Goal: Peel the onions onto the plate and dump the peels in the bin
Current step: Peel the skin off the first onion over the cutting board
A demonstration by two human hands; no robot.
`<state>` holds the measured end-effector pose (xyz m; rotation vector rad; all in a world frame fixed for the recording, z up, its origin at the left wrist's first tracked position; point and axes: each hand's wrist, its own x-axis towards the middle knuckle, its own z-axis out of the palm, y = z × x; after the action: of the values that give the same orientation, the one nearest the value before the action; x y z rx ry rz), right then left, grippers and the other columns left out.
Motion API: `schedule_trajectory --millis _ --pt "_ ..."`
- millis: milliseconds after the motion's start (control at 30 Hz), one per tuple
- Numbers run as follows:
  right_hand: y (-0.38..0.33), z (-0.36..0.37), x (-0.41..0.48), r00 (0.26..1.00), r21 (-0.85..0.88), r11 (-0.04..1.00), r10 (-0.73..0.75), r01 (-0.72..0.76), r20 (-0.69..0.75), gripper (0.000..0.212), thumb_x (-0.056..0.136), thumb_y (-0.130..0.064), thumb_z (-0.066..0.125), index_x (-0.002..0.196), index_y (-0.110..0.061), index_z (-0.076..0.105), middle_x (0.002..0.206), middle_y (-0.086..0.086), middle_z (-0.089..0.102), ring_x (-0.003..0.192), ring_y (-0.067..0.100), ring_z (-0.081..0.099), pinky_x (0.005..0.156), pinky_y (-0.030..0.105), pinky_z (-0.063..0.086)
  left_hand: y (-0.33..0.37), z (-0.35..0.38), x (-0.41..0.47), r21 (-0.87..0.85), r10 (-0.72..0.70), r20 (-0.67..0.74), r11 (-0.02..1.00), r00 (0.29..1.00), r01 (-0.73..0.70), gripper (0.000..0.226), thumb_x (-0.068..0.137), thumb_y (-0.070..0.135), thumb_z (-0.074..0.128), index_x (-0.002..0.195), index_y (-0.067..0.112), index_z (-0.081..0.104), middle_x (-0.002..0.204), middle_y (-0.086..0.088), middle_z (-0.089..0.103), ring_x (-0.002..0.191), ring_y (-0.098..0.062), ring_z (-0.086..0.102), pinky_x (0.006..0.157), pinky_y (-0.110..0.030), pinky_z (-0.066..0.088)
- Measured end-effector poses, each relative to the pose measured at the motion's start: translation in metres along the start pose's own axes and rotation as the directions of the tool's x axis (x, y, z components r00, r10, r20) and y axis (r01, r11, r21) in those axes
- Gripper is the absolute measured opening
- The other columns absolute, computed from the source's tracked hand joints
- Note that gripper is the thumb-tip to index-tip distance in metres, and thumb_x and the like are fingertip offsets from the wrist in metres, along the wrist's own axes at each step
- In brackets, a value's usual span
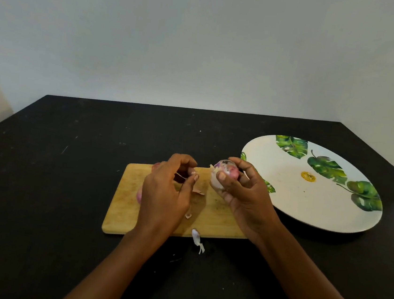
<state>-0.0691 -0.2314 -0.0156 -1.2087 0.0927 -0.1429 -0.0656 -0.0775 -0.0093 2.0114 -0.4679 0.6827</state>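
On your black desk (64,183) by a pale wall (203,39), your right grip (242,194) curls round 1 part-peeled pink-white onion (225,171) above the board (125,205), while your left grip (167,187) beside it pinches a peel strip (180,175).

Left hand (166,190): back turned up, fingers curled inward.
Left pinch: thumb tip and forefinger tip meet on a thin strip of peel (181,176), which trails back under the curled fingers.
Left forearm (109,262): bare, wrist straight, rising from the lower edge.
Right hand (244,196): palm turned toward the left fingers, gripping an onion (225,171).
Right thumb (222,176): pressed flat on the onion's near face, nail showing.
Right fingers (241,163): wrapped over the onion's top and far side.
Right forearm (300,271): bare, coming from the lower right corner.
Spacing: left fingertips near the right thumb, not touching.
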Motion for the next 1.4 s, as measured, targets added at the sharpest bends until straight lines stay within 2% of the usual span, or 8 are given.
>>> schedule_trajectory --millis 167,367,667,733,833,1000,1167,1400 --pt "0.002 0.004 -0.003 0.996 0.043 0.999 0.020 -0.024 0.085 0.043 0.066 -0.031 0.068 0.106 -0.014 0.061 0.096 -0.002 0.070 0.087 0.016 0.072 0.069 0.029 0.058 -0.006 0.001 0.001 0.046 0.055 -0.028 0.997 0.998 -0.054 0.014 0.083 0.016 0.066 0.095 0.022 0.070 0.090 0.022 0.057 0.088 -0.002 0.058 0.074 -0.012 0.047" --pt "0.002 0.007 -0.005 0.990 0.035 0.996 0.077 -0.082 0.120 0.049 0.067 -0.049 0.059 0.102 -0.015 0.059 0.100 0.010 0.064 0.071 0.011 0.067 0.054 0.022 0.053 -0.002 0.001 0.001 -0.043 0.185 0.017 0.982 0.983 -0.184 0.031 0.081 0.020 0.066 0.111 0.021 0.065 0.099 0.023 0.056 0.093 -0.001 0.059 0.077 -0.021 0.051" --pt "0.001 0.009 -0.006 0.989 -0.052 0.995 0.094 -0.088 0.113 0.061 0.052 -0.062 0.064 0.091 -0.014 0.062 0.082 0.003 0.063 0.062 0.007 0.060 0.050 0.021 0.046 -0.003 0.000 -0.002 0.147 0.437 0.076 0.884 0.896 -0.443 0.015 0.084 0.010 0.061 0.094 0.005 0.071 0.087 -0.001 0.070 0.085 -0.008 0.056 0.083 -0.009 0.037" --pt "0.001 0.008 -0.007 0.989 -0.072 0.996 0.062 -0.053 0.132 0.055 0.056 -0.059 0.064 0.090 -0.016 0.063 0.080 0.001 0.066 0.064 0.006 0.062 0.052 0.022 0.046 0.002 -0.001 -0.002 0.096 0.350 0.083 0.929 0.933 -0.357 0.015 0.082 0.009 0.063 0.096 0.011 0.068 0.088 0.008 0.065 0.085 0.001 0.052 0.082 -0.005 0.036" --pt "-0.001 0.010 -0.011 0.984 -0.071 0.997 0.027 -0.015 0.178 0.043 0.067 -0.049 0.064 0.094 -0.015 0.064 0.078 -0.003 0.070 0.070 0.007 0.064 0.055 0.022 0.048 0.019 -0.002 -0.003 -0.120 0.026 0.039 0.993 0.999 -0.021 0.025 0.082 0.004 0.068 0.089 0.023 0.054 0.083 0.015 0.060 0.080 0.001 0.056 0.072 -0.005 0.041" --pt "-0.005 0.012 -0.013 0.978 -0.027 0.999 0.031 -0.026 0.207 0.035 0.074 -0.034 0.061 0.101 -0.012 0.064 0.085 -0.001 0.072 0.081 0.012 0.070 0.064 0.023 0.055 0.028 -0.002 0.001 -0.496 -0.379 0.141 0.773 0.915 0.396 0.028 0.084 -0.005 0.061 0.091 0.015 0.043 0.078 -0.001 0.065 0.072 -0.005 0.065 0.062 -0.013 0.050" --pt "-0.005 0.014 -0.013 0.972 0.037 0.996 0.073 -0.083 0.221 0.035 0.079 -0.030 0.058 0.107 -0.010 0.065 0.096 0.005 0.072 0.088 0.016 0.070 0.068 0.026 0.056 0.031 -0.004 0.004 -0.665 -0.480 0.191 0.578 0.856 0.473 0.023 0.086 -0.006 0.057 0.093 0.012 0.045 0.078 -0.002 0.069 0.072 -0.008 0.068 0.060 -0.018 0.053" --pt "-0.003 0.012 -0.010 0.970 0.126 0.976 0.153 -0.178 0.187 0.041 0.081 -0.031 0.057 0.112 -0.005 0.064 0.110 0.021 0.067 0.090 0.024 0.070 0.070 0.030 0.060 0.024 -0.007 0.008 -0.641 -0.499 0.113 0.624 0.859 0.447 0.017 0.092 -0.002 0.050 0.089 0.015 0.048 0.083 -0.002 0.066 0.069 -0.010 0.066 0.068 -0.024 0.055"
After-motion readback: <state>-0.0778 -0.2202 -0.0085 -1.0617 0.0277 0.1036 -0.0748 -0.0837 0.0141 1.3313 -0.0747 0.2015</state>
